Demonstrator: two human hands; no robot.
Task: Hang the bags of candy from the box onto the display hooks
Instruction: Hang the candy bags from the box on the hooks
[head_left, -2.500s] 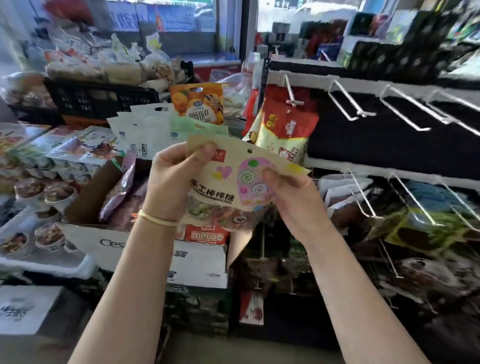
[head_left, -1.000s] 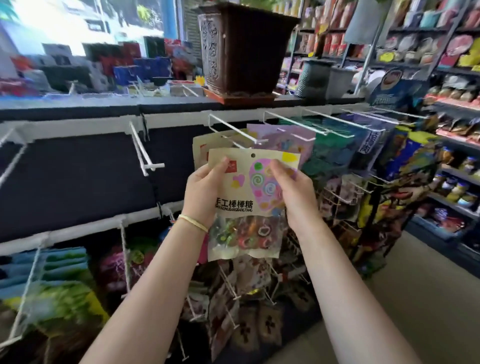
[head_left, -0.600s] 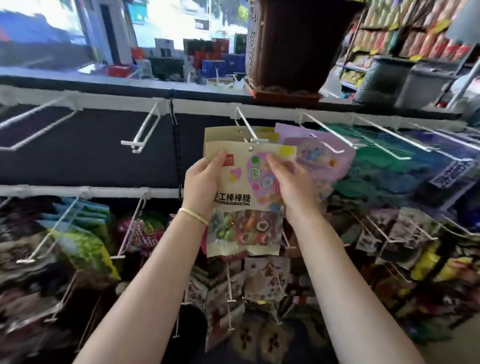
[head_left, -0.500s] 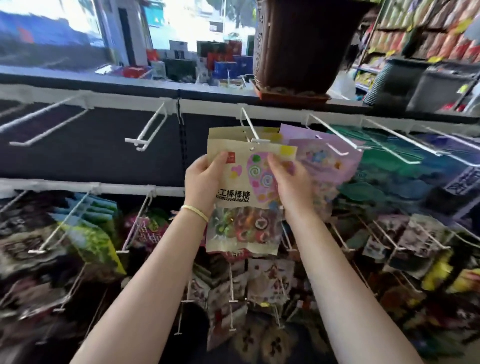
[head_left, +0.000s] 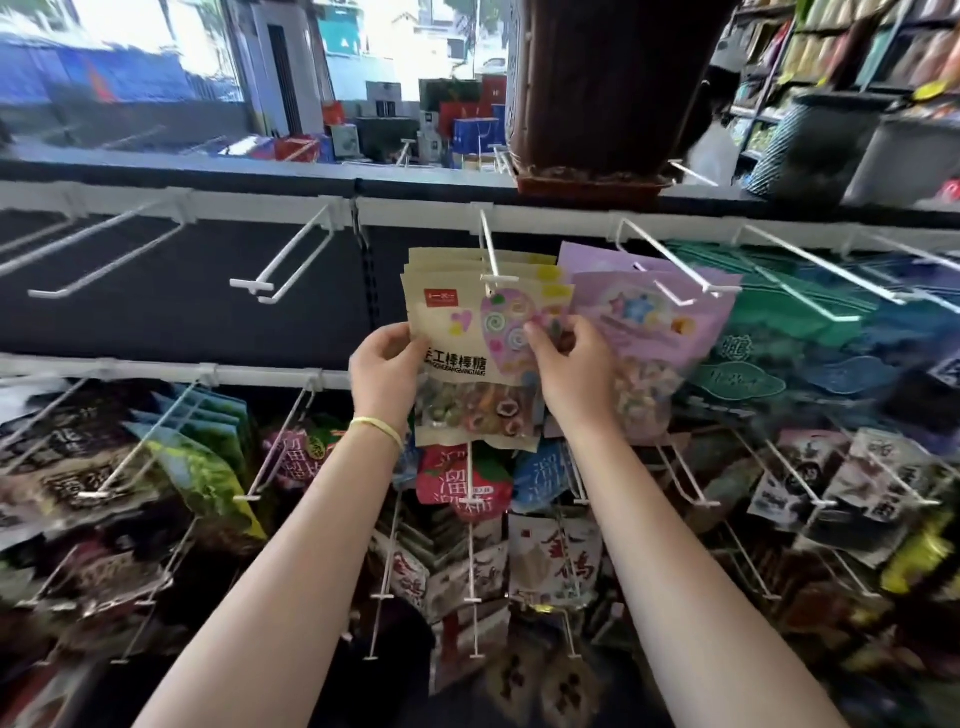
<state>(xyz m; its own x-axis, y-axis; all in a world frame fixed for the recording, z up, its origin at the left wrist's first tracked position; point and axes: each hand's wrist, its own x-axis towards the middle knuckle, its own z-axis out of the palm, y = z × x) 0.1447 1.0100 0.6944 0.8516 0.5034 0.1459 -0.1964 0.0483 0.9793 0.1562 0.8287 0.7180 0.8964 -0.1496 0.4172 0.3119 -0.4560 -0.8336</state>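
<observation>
Beige candy bag, frame centre: I see left hand and right hand pinching its edges, aligning it to the hook.

We list: brown planter above the hands; purple packets right of them; red pouch below.
</observation>
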